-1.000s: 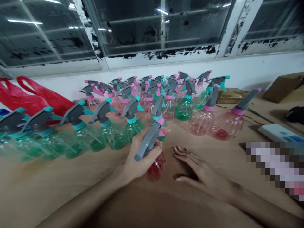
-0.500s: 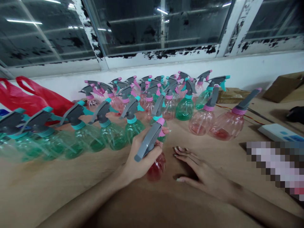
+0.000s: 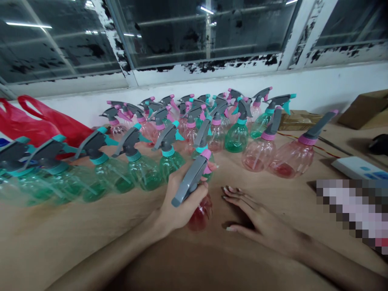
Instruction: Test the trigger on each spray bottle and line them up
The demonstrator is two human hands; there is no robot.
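A pink spray bottle (image 3: 190, 179) with a grey head is toward the near edge of the worktop (image 3: 87, 226), the grip of the left hand (image 3: 179, 212) wrapped round its neck. The right hand (image 3: 263, 224) lies palm down beside it, fingers spread, its grip slack. Beyond, a row of green bottles (image 3: 144, 173) runs toward the left edge. Two pink-collared bottles (image 3: 259, 155) stand to the right. More bottles (image 3: 191, 121) crowd the far edge, between a red bag (image 3: 57, 123) toward the far left corner and a cardboard box (image 3: 365, 111) toward the far right corner.
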